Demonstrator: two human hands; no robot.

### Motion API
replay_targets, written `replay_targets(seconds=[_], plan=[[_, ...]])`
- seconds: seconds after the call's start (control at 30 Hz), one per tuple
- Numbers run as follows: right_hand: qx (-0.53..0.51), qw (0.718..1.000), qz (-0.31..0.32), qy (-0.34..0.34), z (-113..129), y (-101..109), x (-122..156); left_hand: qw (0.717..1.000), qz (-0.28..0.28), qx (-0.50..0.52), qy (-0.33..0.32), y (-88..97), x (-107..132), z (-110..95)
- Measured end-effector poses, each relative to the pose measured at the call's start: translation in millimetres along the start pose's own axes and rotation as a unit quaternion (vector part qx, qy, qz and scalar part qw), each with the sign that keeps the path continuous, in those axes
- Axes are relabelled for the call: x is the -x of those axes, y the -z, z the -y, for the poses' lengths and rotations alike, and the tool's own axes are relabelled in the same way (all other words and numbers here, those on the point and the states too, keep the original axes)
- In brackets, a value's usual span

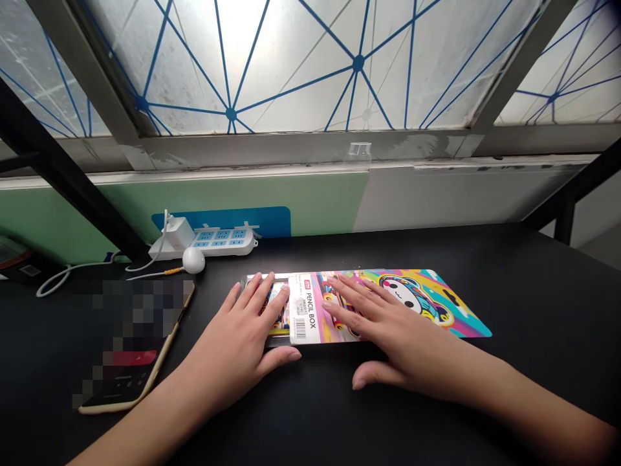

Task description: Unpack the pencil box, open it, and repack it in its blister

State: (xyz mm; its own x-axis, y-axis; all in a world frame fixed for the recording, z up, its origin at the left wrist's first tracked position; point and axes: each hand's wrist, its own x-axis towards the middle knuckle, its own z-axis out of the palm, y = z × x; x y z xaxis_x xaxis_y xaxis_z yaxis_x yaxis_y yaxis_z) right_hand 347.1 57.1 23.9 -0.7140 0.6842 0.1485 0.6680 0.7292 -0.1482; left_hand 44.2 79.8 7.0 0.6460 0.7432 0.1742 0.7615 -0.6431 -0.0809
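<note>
A flat rectangular pencil box (412,304), printed with a bright cartoon character, lies centre frame on a black tabletop (543,304). Its white paper band (303,307) reads "PENCIL BOX" above a barcode. The left hand (237,330) rests open, fingers spread, on the box's clear-plastic-wrapped left end, not gripping it. The right hand (392,330) lies equally open and flat across the printed cover. A gold-edged smartphone (130,343) sits just beside the left hand, and a white power strip (223,241) stands upper left.

Pencil box (310,307) | colourful cartoon packaging | lying flat | black desk (543,310)
</note>
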Motion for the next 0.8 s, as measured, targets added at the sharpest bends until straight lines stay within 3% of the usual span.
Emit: replay_targets(seconds=[0.17, 0.47, 0.63, 0.8], plan=[[-0.024, 0.999, 0.035, 0.0, -5.3, 2.8, 3.1, 1.0, -0.001, 0.001, 0.003, -0.1, -0.7, 0.0], [0.008, 0.999, -0.003, -0.044, -22.9, 31.6, 19.3, 1.0, 0.0, -0.011, 0.002, -0.1, 0.4, 0.4], [0.03, 0.997, -0.055, -0.038, -8.8, 18.1, 10.2, 1.0, -0.008, -0.025, 0.001, -0.4, -0.1, -0.6], [0.024, 1.0, -0.014, -0.009, 0.2, 0.4, 2.9, 0.999, -0.004, -0.033, 0.001, 2.9, 0.5, 0.8]])
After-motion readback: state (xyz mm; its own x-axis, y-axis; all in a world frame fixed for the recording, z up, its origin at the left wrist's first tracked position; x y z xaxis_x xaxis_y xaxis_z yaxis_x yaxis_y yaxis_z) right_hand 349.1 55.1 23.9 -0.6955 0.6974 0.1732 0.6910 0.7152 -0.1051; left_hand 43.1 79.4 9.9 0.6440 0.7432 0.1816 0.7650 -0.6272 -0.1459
